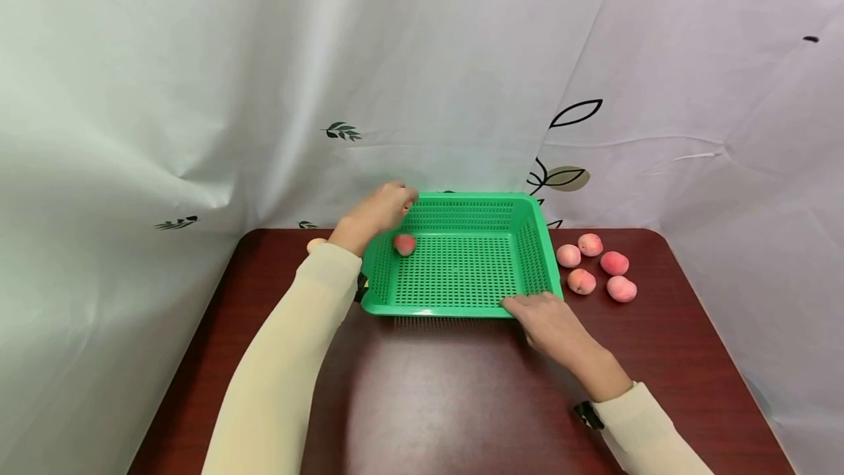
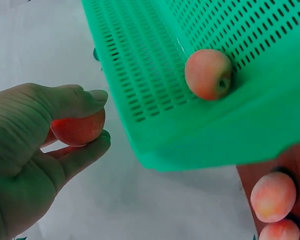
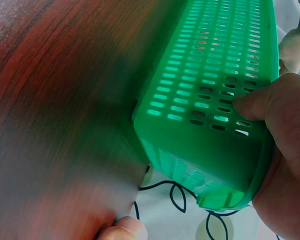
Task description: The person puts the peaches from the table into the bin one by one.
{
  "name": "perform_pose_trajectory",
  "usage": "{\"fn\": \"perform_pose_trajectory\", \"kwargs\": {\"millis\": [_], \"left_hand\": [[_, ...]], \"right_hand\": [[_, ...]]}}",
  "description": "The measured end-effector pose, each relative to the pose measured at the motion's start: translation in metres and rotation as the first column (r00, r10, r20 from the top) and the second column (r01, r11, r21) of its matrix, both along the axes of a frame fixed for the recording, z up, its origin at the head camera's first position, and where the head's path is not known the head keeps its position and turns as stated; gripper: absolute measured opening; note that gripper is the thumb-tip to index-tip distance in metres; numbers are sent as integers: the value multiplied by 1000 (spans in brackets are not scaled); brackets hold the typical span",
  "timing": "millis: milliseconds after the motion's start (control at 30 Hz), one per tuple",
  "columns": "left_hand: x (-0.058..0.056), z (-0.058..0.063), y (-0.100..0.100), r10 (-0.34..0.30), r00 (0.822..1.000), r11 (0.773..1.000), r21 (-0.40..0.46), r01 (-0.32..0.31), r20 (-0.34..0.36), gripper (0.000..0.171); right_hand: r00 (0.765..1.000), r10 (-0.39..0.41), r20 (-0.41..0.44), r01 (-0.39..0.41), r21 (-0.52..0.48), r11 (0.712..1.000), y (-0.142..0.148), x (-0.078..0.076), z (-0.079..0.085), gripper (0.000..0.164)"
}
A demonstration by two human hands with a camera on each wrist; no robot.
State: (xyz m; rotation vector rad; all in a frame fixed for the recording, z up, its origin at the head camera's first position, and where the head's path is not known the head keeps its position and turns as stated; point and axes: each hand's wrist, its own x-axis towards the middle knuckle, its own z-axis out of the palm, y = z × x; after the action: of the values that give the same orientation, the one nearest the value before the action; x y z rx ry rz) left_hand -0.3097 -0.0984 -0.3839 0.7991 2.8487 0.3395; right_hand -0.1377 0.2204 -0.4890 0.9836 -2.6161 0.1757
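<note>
At the left of the glossy, dark reddish-brown wooden tabletop [image 1: 692,387] lie two round, orange-pink peaches [image 2: 273,197], mostly hidden by the cream fabric left sleeve [image 1: 283,358] in the head view. Next, the left hand [image 1: 387,207] is raised at the far left corner of a green, rectangular, slotted plastic basket [image 1: 448,311], its grip pinching a small, round red peach [image 2: 79,132] between thumb and fingers, just outside the rim. Inside the basket, towards its left end, rests a single round, reddish-pink peach [image 1: 405,244]. Farther right, the right hand [image 1: 546,319] has its grip closed over the near rim by the right corner, one digit pressing the slotted outer wall. At the right, five round, pink-red peaches [image 1: 615,263] lie grouped beside the basket, before white fabric printed with leaves [image 1: 738,130]
</note>
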Motion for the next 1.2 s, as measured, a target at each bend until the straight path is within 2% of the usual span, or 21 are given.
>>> {"fn": "perform_pose_trajectory", "kwargs": {"millis": [300,433,567,700,800,867,1067,1200], "left_hand": [[-3,-13,19,-6,999,998,-55,8,35,32],[-6,-21,27,-10,997,998,-67,15,82,30],[-9,-26,37,21,988,997,-74,-10,152,22],[-9,-30,46,62,973,993,-107,-39,221,30],[-10,-34,54,71,973,982,-187,-30,221,54],[-12,-37,59,74,973,972,-235,-21,217,55],[-17,-47,68,71,973,960,-279,-7,220,38],[-16,-50,67,55,975,958,-287,10,217,35]], "right_hand": [[1000,-13,8,13,16,1000,0,1,-1,27],[1000,-8,6,8,14,1000,0,1,-2,27],[1000,-6,-6,6,6,1000,0,1,-2,27],[1000,-1,-10,1,-1,1000,1,1,-2,27],[1000,-6,-9,6,-4,1000,1,2,-2,27],[1000,-12,-7,12,-2,1000,2,2,-2,27],[1000,-20,-5,20,5,1000,3,2,-1,27],[1000,-14,-1,14,1,1000,1,1,-3,27]]}}
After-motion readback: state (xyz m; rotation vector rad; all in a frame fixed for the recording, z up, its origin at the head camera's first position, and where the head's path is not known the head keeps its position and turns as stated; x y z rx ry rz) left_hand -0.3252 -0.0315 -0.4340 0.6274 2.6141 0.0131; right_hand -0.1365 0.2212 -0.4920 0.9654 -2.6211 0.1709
